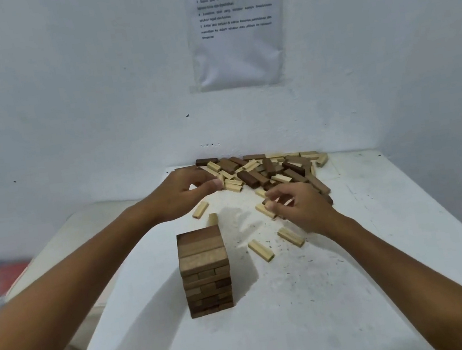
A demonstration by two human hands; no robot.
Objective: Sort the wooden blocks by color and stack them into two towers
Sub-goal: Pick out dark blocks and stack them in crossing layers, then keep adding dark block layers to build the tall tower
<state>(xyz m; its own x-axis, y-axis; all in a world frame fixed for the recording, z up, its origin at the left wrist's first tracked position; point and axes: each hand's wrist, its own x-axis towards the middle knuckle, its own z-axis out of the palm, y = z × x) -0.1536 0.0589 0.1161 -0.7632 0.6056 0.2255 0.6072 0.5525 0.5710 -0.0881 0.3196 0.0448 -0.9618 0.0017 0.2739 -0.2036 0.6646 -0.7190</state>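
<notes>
Blocks lie in a mixed pile (pixel 268 171) at the far edge of our white surface (pixel 356 275), dark and pale together, too jumbled for us to count. One dark tower (pixel 205 270) stands near us, about nine layers by our reckoning; no pale tower exists yet. We count five or so pale strays between pile and tower, one (pixel 212 219) just behind the tower. Our left hand (pixel 184 191) reaches over the pile's near edge, fingers loosely curled and blurred, so we cannot tell if it holds anything. Our right hand (pixel 296 205) pinches at a block at the pile's edge. We judge either forearm, drawing back, could clip the tower and topple it.
</notes>
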